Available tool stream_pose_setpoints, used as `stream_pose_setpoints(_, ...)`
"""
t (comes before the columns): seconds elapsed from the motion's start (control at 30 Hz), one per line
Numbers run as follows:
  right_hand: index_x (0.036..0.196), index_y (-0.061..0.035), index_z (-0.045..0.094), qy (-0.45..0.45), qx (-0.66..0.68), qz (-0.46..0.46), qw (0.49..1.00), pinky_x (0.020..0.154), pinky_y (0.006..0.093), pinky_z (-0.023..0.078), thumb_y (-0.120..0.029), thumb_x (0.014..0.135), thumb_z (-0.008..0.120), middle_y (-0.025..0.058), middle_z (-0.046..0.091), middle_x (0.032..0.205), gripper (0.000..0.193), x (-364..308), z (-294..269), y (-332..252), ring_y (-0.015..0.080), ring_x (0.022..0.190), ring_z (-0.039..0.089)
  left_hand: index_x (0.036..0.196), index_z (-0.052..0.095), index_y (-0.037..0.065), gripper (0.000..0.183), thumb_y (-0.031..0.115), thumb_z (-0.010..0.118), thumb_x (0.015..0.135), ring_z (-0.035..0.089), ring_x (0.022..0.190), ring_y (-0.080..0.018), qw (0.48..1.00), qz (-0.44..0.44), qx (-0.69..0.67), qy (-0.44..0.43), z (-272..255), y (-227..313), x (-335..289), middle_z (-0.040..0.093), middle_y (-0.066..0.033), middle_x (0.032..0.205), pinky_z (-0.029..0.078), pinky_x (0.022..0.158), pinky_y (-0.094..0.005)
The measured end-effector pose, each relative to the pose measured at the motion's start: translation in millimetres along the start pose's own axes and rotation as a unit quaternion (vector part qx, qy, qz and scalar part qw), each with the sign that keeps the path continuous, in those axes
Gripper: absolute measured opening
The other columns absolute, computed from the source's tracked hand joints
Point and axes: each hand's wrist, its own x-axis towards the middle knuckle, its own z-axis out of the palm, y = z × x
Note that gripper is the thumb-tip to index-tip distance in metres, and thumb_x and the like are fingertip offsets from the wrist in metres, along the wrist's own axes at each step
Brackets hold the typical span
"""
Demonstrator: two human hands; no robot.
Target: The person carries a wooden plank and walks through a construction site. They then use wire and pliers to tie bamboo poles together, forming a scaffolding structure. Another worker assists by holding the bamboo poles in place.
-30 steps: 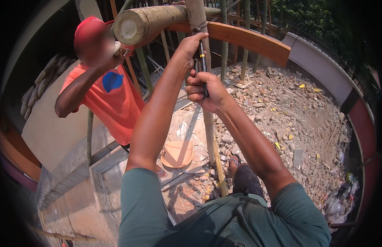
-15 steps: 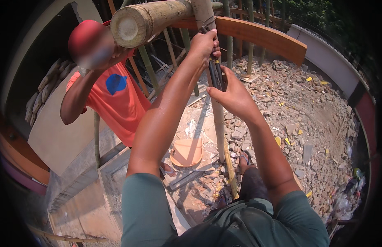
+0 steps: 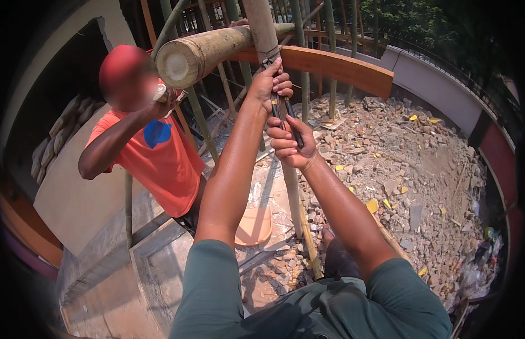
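An upright bamboo pole (image 3: 261, 25) stands in front of me, with thin wire (image 3: 270, 55) around it just under a crossing horizontal bamboo pole (image 3: 220, 46). Against the pole is a pair of pliers (image 3: 298, 137) with black grips and yellow bands, its head up near the wire. My left hand (image 3: 268, 85) is closed around the upper part of the pliers. Lower down, the fingers of my right hand (image 3: 295, 148) wrap around the handles. The jaws are mostly hidden, so I cannot tell what they grip.
To the left, a person in a red cap and orange shirt (image 3: 160, 175) has a raised arm beside the horizontal pole's end. An orange-brown board (image 3: 341, 66) runs behind the upright. Broken rubble (image 3: 398, 164) covers the ground at right. An orange pan-like object (image 3: 254, 227) lies below.
My right hand has gone from loosely open beside the handles to closed around them. My left hand still holds the upper part. The view has shifted slightly.
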Motion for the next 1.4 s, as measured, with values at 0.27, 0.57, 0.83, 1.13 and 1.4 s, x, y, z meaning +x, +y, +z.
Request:
stream_pose_setpoints(0.27,0.117,0.0101,0.048,0.45,-0.849,-0.03,0.275,0.081,0.0449,0.055,-0.027,0.085,0.063,0.0259,0.067,0.097,0.051,-7,68,-12,0.037,0.087,0.07,0.079,0.043,0.012,0.031,0.029,0.057,0.101,0.032,0.043,-0.0082,0.945,0.101,0.11,0.29,57,-30,10,0.035,0.0041,0.055,0.03,0.04,-0.0254)
stream_pose_setpoints(0.57,0.083,-0.0094,0.049,0.373,-0.338,0.009,0.864,0.046,0.0224,0.029,-0.012,0.095,0.053,-0.0053,0.039,0.068,0.013,4,107,-47,0.0045,0.053,0.033,0.075,0.052,0.006,0.033,0.029,0.062,0.096,0.068,0.076,-0.0285,0.988,0.109,0.012,0.107,61,-9,1,0.061,-0.0123,0.073,0.063,0.074,-0.0443)
stream_pose_setpoints(0.83,0.104,0.0012,0.054,0.274,-0.213,0.097,0.933,0.048,0.0193,0.037,-0.016,0.096,0.052,0.0009,0.049,0.076,0.019,-10,144,-81,0.0062,0.059,0.046,0.072,0.042,0.014,0.041,0.041,0.056,0.1,0.035,0.048,-0.0075,0.98,0.103,-0.172,-0.009,56,-8,31,0.031,0.0059,0.057,0.037,0.05,-0.0273)
stream_pose_setpoints(1.13,0.118,0.0102,0.05,0.295,-0.954,-0.003,-0.054,0.08,0.0466,0.057,-0.018,0.086,0.062,0.0246,0.063,0.107,0.044,-15,140,-62,0.041,0.087,0.068,0.085,0.04,0.01,0.036,0.038,0.045,0.106,0.033,0.047,-0.0118,0.953,0.173,-0.15,0.198,84,-31,53,0.036,0.0016,0.06,0.037,0.046,-0.0316)
stream_pose_setpoints(1.4,0.089,-0.0024,0.054,0.377,-0.778,0.123,0.486,0.057,0.0362,0.047,-0.015,0.095,0.056,0.008,0.059,0.075,0.014,-4,109,-96,0.0204,0.065,0.059,0.084,0.054,0.008,0.029,0.033,0.06,0.096,0.059,0.062,-0.0195,0.982,0.163,-0.088,0.045,33,-31,47,0.057,-0.0076,0.071,0.055,0.068,-0.0448)
